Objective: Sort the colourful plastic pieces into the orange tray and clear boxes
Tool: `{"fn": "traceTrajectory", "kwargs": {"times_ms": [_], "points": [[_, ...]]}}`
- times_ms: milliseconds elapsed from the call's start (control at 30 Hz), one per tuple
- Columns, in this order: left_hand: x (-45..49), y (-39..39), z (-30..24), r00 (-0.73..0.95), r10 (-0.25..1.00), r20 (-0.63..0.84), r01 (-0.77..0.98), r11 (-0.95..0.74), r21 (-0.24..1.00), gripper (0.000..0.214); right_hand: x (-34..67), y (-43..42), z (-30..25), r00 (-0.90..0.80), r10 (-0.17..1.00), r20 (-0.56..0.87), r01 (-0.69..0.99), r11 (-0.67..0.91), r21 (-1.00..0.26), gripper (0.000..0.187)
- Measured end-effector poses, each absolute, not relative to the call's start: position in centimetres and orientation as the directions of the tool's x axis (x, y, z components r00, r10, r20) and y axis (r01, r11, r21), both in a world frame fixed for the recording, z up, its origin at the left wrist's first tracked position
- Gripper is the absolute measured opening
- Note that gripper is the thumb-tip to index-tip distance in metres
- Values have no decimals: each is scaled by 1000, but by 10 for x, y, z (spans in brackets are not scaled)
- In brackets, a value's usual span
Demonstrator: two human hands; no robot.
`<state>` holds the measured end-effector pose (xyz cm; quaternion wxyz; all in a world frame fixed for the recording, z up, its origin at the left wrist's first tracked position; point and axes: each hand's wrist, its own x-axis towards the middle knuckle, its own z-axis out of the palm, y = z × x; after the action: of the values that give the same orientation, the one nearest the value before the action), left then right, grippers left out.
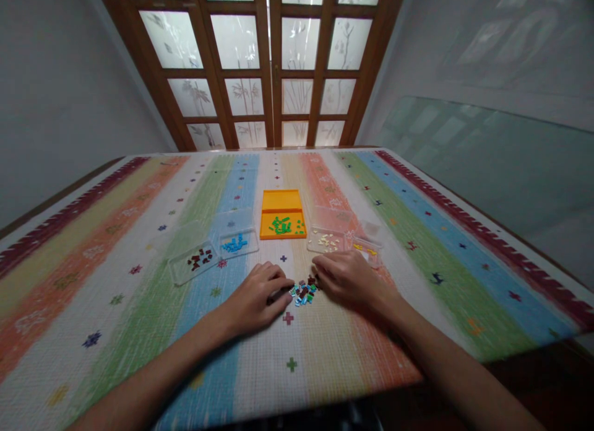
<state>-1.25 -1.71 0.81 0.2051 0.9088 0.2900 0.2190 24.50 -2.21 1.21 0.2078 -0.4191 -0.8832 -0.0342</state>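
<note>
- The left hand [262, 296] rests on the counter [148, 313], its fingers bent and the thumb set apart from the forefinger, tips at the left edge of a small pile of mixed pieces [304, 291]; whether it grips one, I cannot tell.
- The right hand [346, 277] is curled at the other side of the pile, fingertips turned down and partly hidden; I cannot tell whether it holds a piece.
- The pile lies between the two hands, with brown, blue and green pieces jumbled together.
- Beyond it an orange box [281, 200] stands open, green pieces [280, 225] in its near half.
- Left of that, a clear box holds blue pieces [235, 243]; farther left, another clear box, set at an angle, holds brown pieces [195, 259].
- To the right, one clear box holds cream pieces [326, 240], and just beside it a smaller one holds yellow pieces [359, 248], near the right hand.
- A striped, patterned cloth covers the counter; behind stand wooden doors [277, 78] with pale panes.
</note>
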Motion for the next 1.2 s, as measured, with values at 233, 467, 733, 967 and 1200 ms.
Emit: {"fn": "traceTrajectory", "kwargs": {"times_ms": [233,467,733,967,1200], "points": [[-14,-18,9,727,636,258,422,-711,563,18,245,-22,11,-559,731,393,757,642,-118,22],[-13,-17,7,731,624,276,382,-709,593,19,246,-21,9,-567,728,386,750,650,-124,21],[-9,-15,3,732,634,249,412,-703,580,23,245,-22,10,-564,734,379,763,638,-101,22],[-10,-17,4,747,611,260,439,-748,498,32,243,-23,14,-575,725,378,754,650,-100,23],[-11,-20,3,783,565,260,446,-802,397,30,246,-22,11,-571,731,374,758,644,-102,21]]}}
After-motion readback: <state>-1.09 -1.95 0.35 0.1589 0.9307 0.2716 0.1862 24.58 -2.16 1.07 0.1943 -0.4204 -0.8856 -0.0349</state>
